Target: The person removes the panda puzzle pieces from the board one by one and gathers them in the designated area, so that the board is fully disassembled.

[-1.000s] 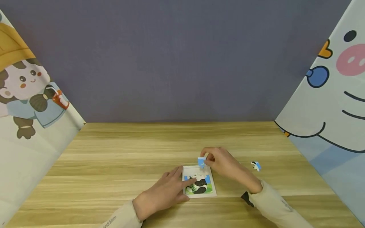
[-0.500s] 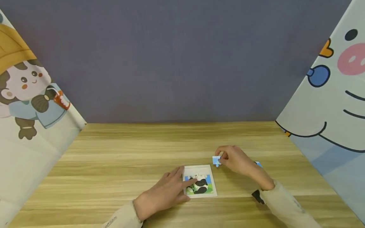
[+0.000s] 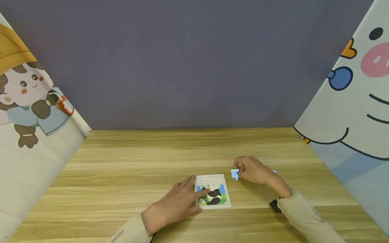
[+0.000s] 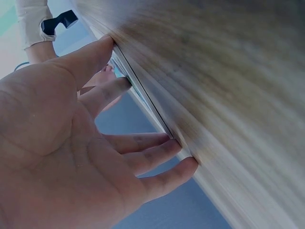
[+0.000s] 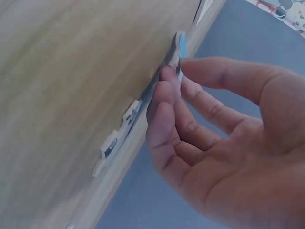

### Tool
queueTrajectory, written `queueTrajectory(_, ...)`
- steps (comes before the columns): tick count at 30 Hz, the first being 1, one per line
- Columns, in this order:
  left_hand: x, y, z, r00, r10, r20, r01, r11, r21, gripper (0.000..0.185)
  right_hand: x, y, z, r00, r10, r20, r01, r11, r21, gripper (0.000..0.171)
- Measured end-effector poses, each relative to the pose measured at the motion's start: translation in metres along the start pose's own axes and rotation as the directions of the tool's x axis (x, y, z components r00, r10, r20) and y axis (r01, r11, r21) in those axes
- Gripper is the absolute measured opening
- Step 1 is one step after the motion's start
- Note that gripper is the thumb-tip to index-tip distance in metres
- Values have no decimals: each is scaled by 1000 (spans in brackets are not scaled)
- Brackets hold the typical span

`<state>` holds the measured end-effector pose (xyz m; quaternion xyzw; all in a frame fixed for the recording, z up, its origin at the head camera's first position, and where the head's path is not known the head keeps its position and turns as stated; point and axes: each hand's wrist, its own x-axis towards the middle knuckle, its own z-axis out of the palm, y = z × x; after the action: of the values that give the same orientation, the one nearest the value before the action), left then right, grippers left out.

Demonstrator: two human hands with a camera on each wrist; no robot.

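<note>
The right hand (image 3: 253, 170), pinching a blue piece (image 3: 234, 173), has moved away from the puzzle (image 3: 212, 192) down to the table (image 3: 127, 168); the flat left hand (image 3: 176, 206) steadies the puzzle.

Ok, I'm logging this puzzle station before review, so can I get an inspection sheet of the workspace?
Surface: wooden table, light grain.
Job's things: panda puzzle board, partly filled; blue puzzle piece beside the board's far right corner; another loose piece on the table by the right hand.
Clutter: nothing seen.
Hands: left hand rests flat at the board's left edge, fingers straight; right hand pinches the blue piece.
Cables: nothing seen.
Surroundings: grey back wall; cartoon panels on both sides.
</note>
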<state>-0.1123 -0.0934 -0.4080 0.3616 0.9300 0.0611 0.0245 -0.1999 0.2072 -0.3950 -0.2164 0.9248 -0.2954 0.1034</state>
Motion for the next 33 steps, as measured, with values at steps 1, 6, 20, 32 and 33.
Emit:
queueTrajectory(1, 0, 0, 0, 1000, -1, 0, 1, 1000, 0, 59, 0, 0, 1, 1000, 4, 3, -4, 1000, 2, 18)
queueTrajectory(6, 0, 0, 2, 1000, -6, 1, 6, 1000, -2, 59, 0, -1, 3, 999, 32, 6, -32, 999, 5, 17)
queueTrajectory(20, 1, 1, 2, 1000, -12, 5, 12, 1000, 4, 61, 0, -10, 10, 997, 73, -11, -74, 994, -79, 10)
queueTrajectory(32, 1, 2, -1, 1000, -13, 26, 13, 1000, 16, 60, -3, -15, 15, 998, 16, -54, -23, 990, -137, 12)
queueTrajectory(33, 1, 2, -1, 1000, -14, 26, 13, 1000, 14, 60, -3, -15, 15, 998, 12, -57, -20, 990, -137, 12)
